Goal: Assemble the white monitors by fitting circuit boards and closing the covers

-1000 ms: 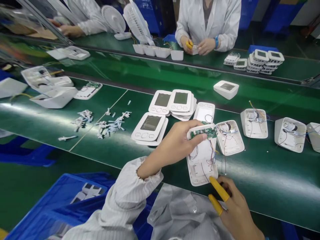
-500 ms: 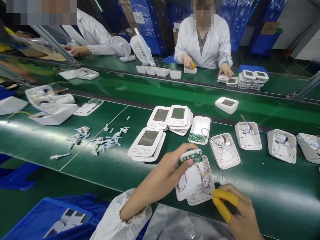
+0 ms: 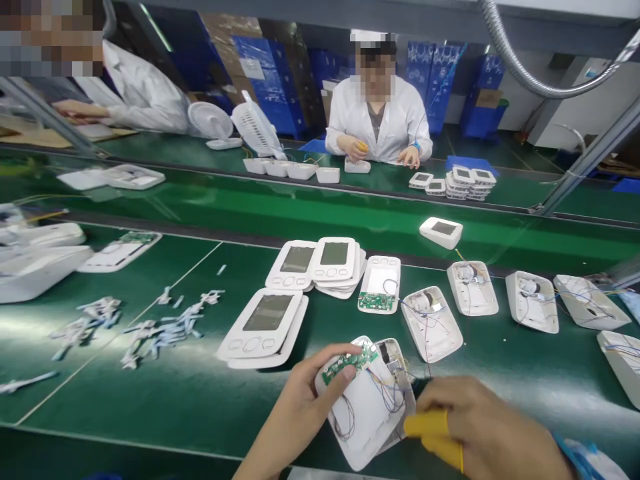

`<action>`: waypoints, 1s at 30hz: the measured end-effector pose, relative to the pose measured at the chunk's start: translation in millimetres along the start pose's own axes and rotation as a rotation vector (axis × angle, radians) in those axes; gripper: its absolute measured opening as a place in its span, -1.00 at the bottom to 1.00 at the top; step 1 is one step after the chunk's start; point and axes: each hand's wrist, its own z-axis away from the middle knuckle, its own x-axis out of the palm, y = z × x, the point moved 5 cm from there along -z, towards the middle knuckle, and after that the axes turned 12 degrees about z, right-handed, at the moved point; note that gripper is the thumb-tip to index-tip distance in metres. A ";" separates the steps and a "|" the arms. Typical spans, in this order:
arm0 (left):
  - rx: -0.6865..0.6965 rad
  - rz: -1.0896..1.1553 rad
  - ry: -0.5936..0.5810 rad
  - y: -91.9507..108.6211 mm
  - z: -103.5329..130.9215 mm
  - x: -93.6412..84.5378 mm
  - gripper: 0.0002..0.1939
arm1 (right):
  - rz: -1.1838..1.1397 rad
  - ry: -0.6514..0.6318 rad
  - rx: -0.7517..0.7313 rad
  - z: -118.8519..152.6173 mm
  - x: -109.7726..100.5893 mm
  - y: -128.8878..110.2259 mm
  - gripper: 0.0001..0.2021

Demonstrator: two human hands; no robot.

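My left hand (image 3: 316, 392) grips a white front cover (image 3: 361, 421) that lies tilted, inner side up, with my thumb and fingers on its green circuit board (image 3: 350, 363). Thin coloured wires run from that board into a white back housing (image 3: 395, 350), which sits partly under the cover. My right hand (image 3: 475, 427), blurred, has yellow finger cots and is just right of the housing. Its fingers are curled together, and whatever is between them is hidden. Up from it lies another open housing (image 3: 434, 333) with a small motor and wires. Near that is a cover with a board (image 3: 380, 283).
Stacked front covers with grey screens (image 3: 270, 320) lie left of my hands. Small white and pale-blue parts (image 3: 170, 333) are scattered farther left. More wired housings (image 3: 533, 307) line the right. Across the green bench (image 3: 200, 393), a co-worker (image 3: 377, 120) handles white casings.
The view has shifted upward and rightward. My left hand has lowered the cover, laying it flatter over the housing. My right hand has moved away from the thin wire and turned, its fingers curling.
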 end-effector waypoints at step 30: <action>0.179 -0.100 -0.120 44.5 2.1 -5.6 -0.78 | -0.272 0.111 0.024 24.7 71.1 -5.9 -0.69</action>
